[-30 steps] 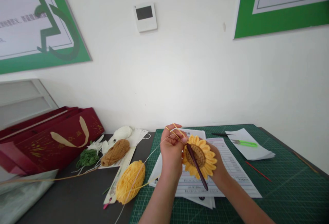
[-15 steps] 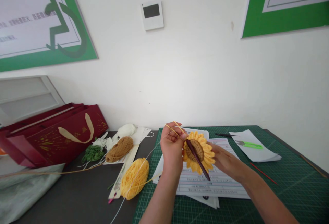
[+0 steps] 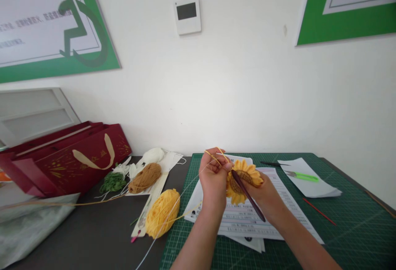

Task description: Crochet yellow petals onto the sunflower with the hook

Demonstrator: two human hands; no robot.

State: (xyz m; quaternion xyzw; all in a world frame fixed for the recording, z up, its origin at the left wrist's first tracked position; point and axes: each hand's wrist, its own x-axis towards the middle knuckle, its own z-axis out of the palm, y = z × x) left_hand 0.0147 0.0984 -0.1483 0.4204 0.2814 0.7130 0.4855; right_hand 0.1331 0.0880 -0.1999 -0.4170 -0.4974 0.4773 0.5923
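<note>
A crocheted sunflower [image 3: 244, 178] with yellow petals and a brown centre is held up over the printed sheets. My left hand [image 3: 215, 179] pinches its left edge, and yellow yarn [image 3: 220, 153] runs in loops over the raised fingers. My right hand [image 3: 268, 195] is closed on the flower's lower right side, with some fingers hidden behind it. A crochet hook with a dark brown handle [image 3: 249, 195] slants across the front of the flower; its tip is hidden at the left fingertips. The yarn leads down to a yellow yarn ball [image 3: 163, 213] at the left.
Printed sheets [image 3: 241, 224] lie on a green cutting mat [image 3: 349, 237]. Green-handled snips [image 3: 303, 176] rest on white paper at the right, near a thin red stick [image 3: 319, 211]. Brown yarn [image 3: 144, 178], green yarn [image 3: 113, 182] and a dark red gift bag [image 3: 83, 158] stand left.
The sunflower has gone from facing me flat to tilted and partly folded. My right hand has come round onto its lower right side. The hook handle has swung slightly right.
</note>
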